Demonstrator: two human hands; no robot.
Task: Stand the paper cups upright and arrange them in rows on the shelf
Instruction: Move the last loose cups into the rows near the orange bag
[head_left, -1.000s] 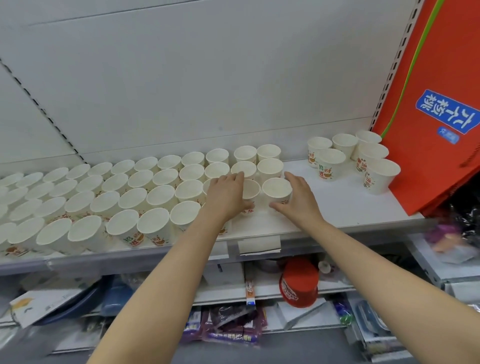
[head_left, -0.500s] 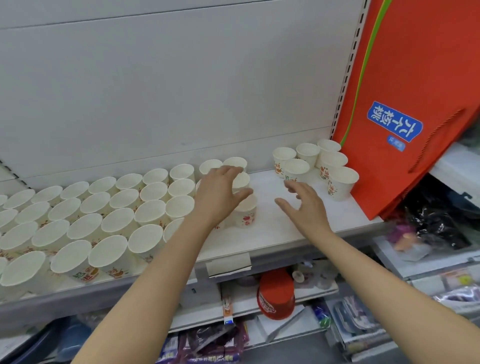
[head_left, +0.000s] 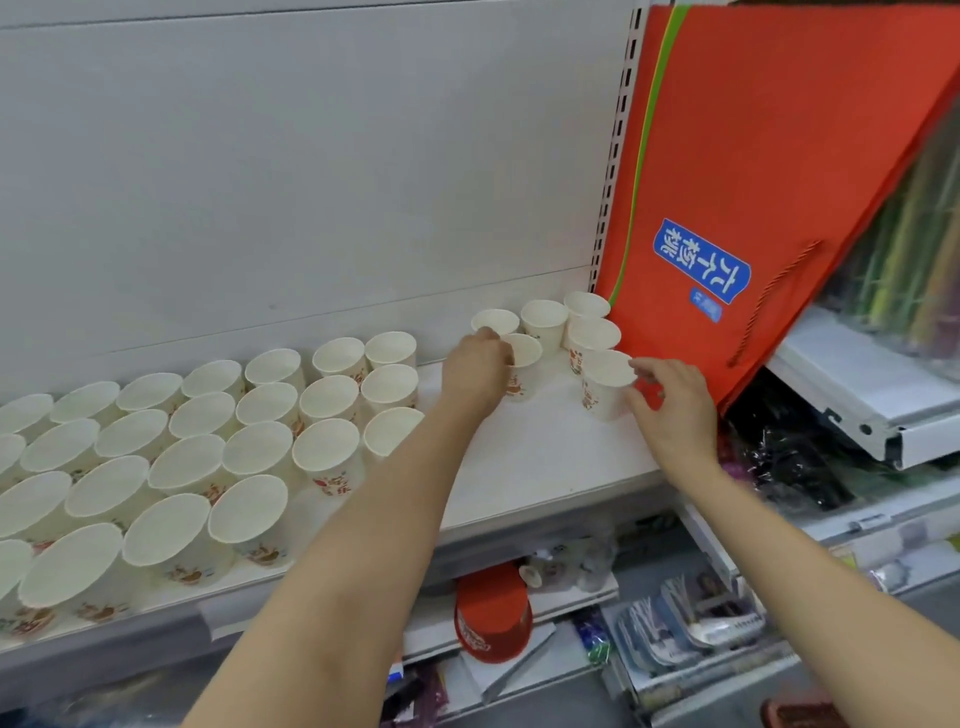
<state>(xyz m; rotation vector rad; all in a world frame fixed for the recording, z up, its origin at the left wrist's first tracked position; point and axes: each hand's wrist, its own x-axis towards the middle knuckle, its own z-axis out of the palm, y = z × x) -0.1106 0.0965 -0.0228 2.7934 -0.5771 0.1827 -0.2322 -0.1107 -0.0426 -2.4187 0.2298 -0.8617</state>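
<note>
On the white shelf (head_left: 545, 457), a large block of upright paper cups (head_left: 218, 457) is seen packed in rows across the left and middle, rims touching or nearly touching, red print visible on the near ones. At the far right, well apart from the block, a loose cluster of six more upright cups is found beside a red bag (head_left: 769, 156) leaning against the shelf's back panel (head_left: 311, 182); a blue label with white characters is shown on the bag. The left hand (head_left: 480, 364) is placed at the left edge of the cluster, fingers curled round the rim and side of the near-left cup (head_left: 522, 366); the far-left cup (head_left: 493, 321) is just behind the knuckles, contact with it cannot be told. The right hand (head_left: 670, 400) is set against the near-right cup (head_left: 605, 382), thumb and fingers curved round its right wall, grip closed on the cup. Three cups are left untouched between and behind the hands: the back-middle cup (head_left: 543, 322), the back-right cup (head_left: 586, 307) touching the bag, and the cup (head_left: 592, 338) just in front of it. Below the shelf, a red bucket-shaped item (head_left: 491, 618) and assorted packaged goods (head_left: 696, 623) are seen on lower shelves.
</note>
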